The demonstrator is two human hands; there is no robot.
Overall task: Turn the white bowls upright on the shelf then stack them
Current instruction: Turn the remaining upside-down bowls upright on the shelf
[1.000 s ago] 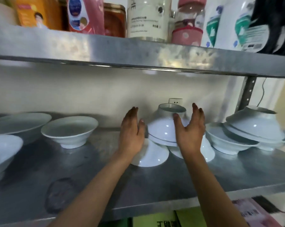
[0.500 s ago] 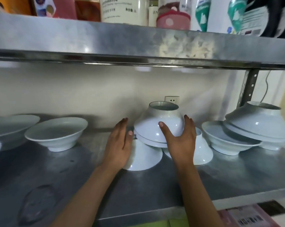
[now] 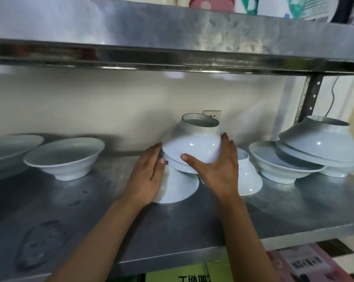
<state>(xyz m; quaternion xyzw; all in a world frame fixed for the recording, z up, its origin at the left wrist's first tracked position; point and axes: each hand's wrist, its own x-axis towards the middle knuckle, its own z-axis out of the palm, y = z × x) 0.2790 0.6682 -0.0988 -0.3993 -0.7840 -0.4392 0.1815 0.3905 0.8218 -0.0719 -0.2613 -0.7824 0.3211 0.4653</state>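
Overhead, an upper steel shelf (image 3: 172, 33) is seen spanning the whole width, with the bases of several containers cut off at the top edge; a pink one (image 3: 210, 4) can be made out, contents not visible, labels too cropped to be read. Below it, the lower steel shelf (image 3: 192, 224) is noted as the surface bearing all the white bowls. At far left a wide upright bowl (image 3: 11, 147) is partly cut off, and just beside it a second upright bowl (image 3: 65, 157) is seen, nothing inside. At right, an upright bowl (image 3: 279, 165) is overlapped by an inverted bowl (image 3: 322, 139) tilted across it and across another bowl behind. At centre, an inverted top bowl (image 3: 194, 143) is perched foot-up and tilted on two more inverted bowls, the left lower bowl (image 3: 178, 188) and the right lower bowl (image 3: 249, 176), both rim-down on the shelf. The top bowl is grasped by the right hand (image 3: 216, 171), thumb across its front and fingers curled up its right side. The left hand (image 3: 147, 176) is laid with straight fingers against the left flank of the pile, nothing clasped. A wall socket (image 3: 212, 114) is glimpsed behind the top bowl. Beneath the shelf, green packaging (image 3: 178, 273) and a pink box (image 3: 306, 265) bear printed characters, not legible.
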